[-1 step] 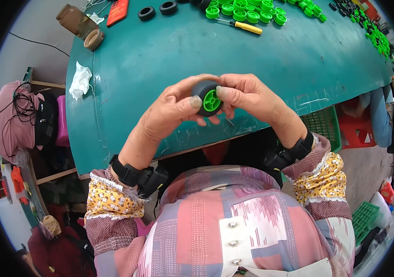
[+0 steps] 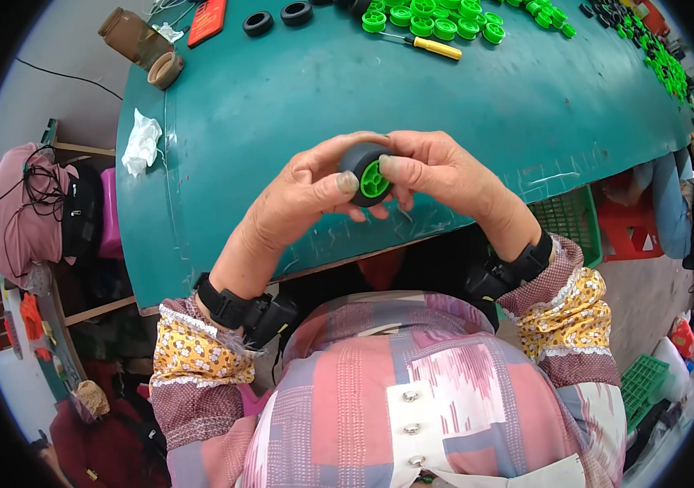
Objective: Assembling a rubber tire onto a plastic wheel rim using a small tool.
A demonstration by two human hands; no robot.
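Note:
Above the near edge of the green table, my two hands hold a toy wheel (image 2: pixel 373 182), a black tyre with a bright green spoked hub inside. My left hand (image 2: pixel 308 183) grips the tyre's left side, thumb on the near face and fingers curled behind. From the other side my right hand (image 2: pixel 438 169) closes on the same wheel, its thumb pressing at the hub's upper right rim. The hub's face is turned partly to the right. Fingers hide the tyre's far side.
Beyond my hands, a yellow-handled screwdriver (image 2: pixel 436 49) lies by a heap of green wheel hubs (image 2: pixel 445 29). Loose black tyres (image 2: pixel 258 23) rest to its left. A brown jar (image 2: pixel 134 39), its lid (image 2: pixel 165 71) and crumpled tissue (image 2: pixel 142 142) are at the table's left. People sit at the right.

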